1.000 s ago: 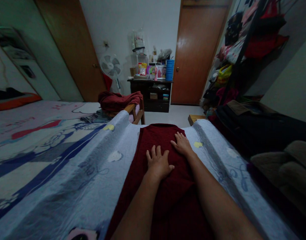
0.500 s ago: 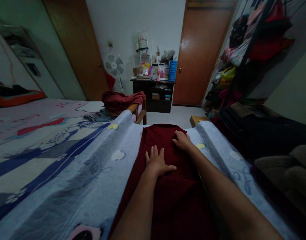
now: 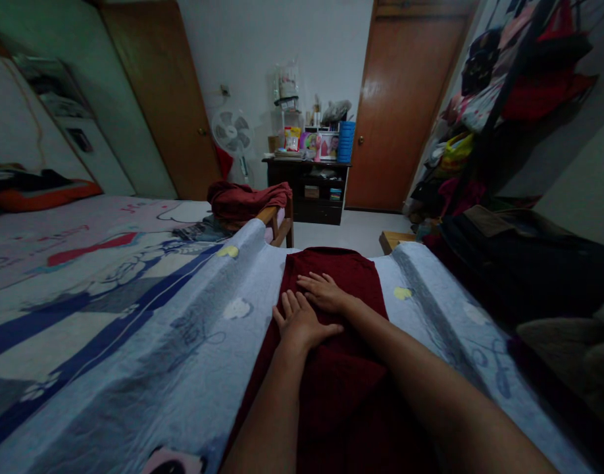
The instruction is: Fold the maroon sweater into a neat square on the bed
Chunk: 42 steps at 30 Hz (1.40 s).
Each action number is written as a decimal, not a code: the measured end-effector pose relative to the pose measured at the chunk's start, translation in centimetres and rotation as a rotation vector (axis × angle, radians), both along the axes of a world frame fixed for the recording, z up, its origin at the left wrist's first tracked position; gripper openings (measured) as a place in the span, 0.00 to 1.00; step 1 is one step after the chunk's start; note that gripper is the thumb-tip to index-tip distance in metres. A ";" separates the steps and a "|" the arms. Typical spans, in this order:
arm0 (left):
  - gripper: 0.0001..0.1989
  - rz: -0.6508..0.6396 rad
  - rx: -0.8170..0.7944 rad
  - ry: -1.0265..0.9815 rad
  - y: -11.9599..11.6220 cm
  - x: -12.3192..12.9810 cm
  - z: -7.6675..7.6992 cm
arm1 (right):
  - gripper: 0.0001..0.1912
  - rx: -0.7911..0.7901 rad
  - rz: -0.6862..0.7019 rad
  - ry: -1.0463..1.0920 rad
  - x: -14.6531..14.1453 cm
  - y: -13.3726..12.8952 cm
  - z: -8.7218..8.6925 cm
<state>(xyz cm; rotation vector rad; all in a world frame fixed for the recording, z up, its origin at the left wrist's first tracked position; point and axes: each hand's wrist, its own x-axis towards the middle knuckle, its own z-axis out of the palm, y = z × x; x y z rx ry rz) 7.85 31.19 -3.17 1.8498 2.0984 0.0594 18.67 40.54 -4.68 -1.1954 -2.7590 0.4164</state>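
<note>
A dark red garment (image 3: 341,382) lies lengthwise on a light blue patterned blanket (image 3: 193,388), reaching from the bottom of the view to the blanket's far edge. My left hand (image 3: 302,322) rests palm down on the garment near its left edge, fingers spread and thumb pointing right. Just beyond it, my right hand (image 3: 326,293) lies flat on the cloth with its fingers apart, pointing left. The two hands are close together, and neither grips the fabric. My forearms cover part of the garment.
Left of the blanket is a bed with a patterned cover (image 3: 85,263). A red cloth (image 3: 247,201) hangs over a wooden frame ahead. Dark clothes (image 3: 519,263) are piled on the right. A fan (image 3: 233,131) and a dark cabinet (image 3: 304,191) stand at the back.
My right hand has moved left across the garment, from its right edge to beside my left hand. My left hand has shifted slightly left. The view has moved a little.
</note>
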 end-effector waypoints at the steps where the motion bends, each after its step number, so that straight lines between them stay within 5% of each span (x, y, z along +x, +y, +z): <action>1: 0.67 -0.007 -0.006 0.004 0.0 0.0 0.0 | 0.27 0.018 -0.010 -0.013 -0.1 0.1 -0.2; 22: 0.67 -0.032 -0.059 -0.001 0.2 -0.1 -0.1 | 0.32 0.043 -0.168 -0.055 -2.0 3.5 0.4; 27: 0.64 -0.069 -0.026 -0.007 0.2 0.1 0.0 | 0.30 0.065 -0.211 -0.014 0.3 1.0 1.7; 32: 0.44 -0.216 0.078 -0.067 -0.1 0.5 0.1 | 0.35 0.150 -0.542 -0.050 3.8 -2.1 0.8; 36: 0.39 -0.228 0.014 -0.071 -0.4 0.6 0.1 | 0.39 0.142 -0.692 -0.094 6.4 -1.6 -1.2; 42: 0.38 -0.220 0.011 -0.048 -0.4 0.6 0.1 | 0.37 0.136 -0.712 -0.049 8.4 0.7 -2.4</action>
